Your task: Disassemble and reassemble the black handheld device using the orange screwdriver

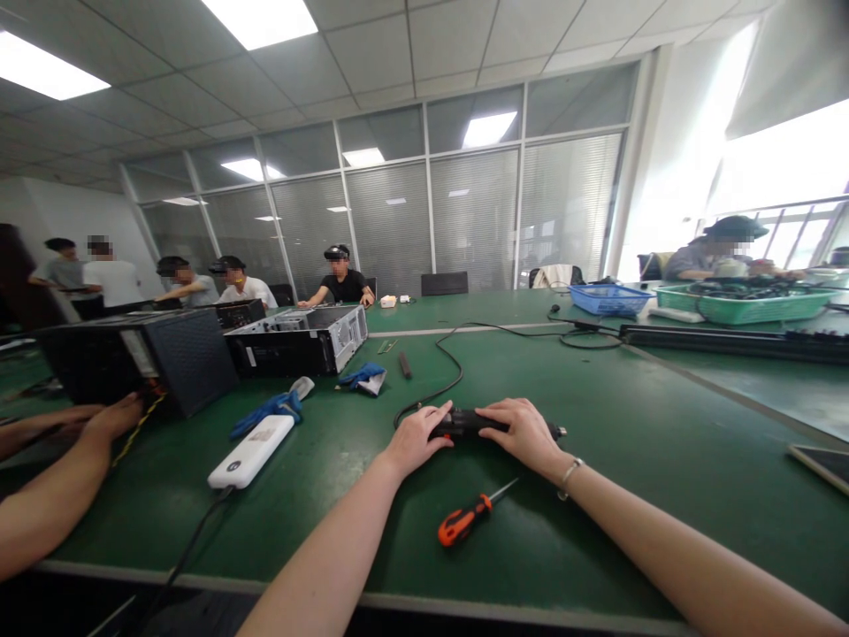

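Observation:
A black corded electric screwdriver (468,423) lies lengthwise on the green table, its metal tip pointing right and its cable leaving at the left. My left hand (417,439) is closed around the cable end, thumb by a small red part. Over the tip end, my right hand (523,433) grips the same tool from above, with a bracelet on that wrist. Below both hands, an orange and black hand screwdriver (464,522) rests on the table with its shaft pointing up and right. Palms and part of the tool's body are hidden.
A white power bank (252,451) and blue gloves (269,413) lie left. Beyond stand an opened computer case (292,343) and a dark case (142,358), where a co-worker's hands (110,420) reach. Blue basket (608,301) and green basket (743,303) are back right. Several people sit around.

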Available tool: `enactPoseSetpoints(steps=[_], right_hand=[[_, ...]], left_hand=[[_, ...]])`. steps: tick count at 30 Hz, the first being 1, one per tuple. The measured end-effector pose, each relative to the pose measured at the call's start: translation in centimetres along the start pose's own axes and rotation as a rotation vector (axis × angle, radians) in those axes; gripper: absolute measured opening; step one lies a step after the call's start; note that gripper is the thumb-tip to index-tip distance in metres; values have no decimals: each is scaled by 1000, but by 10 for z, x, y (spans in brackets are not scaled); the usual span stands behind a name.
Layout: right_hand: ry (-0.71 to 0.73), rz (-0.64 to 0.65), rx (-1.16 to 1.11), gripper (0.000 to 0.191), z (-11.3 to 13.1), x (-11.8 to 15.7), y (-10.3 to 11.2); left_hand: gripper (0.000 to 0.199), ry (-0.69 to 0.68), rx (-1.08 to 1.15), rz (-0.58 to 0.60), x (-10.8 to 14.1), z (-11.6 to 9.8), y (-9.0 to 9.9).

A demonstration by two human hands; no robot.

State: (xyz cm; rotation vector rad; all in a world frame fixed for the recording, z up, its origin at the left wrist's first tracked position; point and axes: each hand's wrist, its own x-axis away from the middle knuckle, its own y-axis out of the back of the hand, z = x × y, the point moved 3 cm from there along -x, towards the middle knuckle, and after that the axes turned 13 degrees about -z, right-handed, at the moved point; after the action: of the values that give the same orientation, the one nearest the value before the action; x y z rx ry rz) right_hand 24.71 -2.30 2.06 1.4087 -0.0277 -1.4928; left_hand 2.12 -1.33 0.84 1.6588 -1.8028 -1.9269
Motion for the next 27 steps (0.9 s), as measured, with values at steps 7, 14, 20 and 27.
enactPoseSetpoints(steps=[7,14,20,27], right_hand=[[-1,-10,-9,32,-1,-1,-1],[-23,60,-23,33,-3,-4,-2],[-55,84,-40,35,-3,-3,-2],[-83,72,-34,34,-6,-3,-3]], left_hand=[[85,92,32,-32,0,4,1],[86,64,53,-71,1,3,1],[73,35,20,-59,1,-1,3],[68,35,24,-48,0,0,2]])
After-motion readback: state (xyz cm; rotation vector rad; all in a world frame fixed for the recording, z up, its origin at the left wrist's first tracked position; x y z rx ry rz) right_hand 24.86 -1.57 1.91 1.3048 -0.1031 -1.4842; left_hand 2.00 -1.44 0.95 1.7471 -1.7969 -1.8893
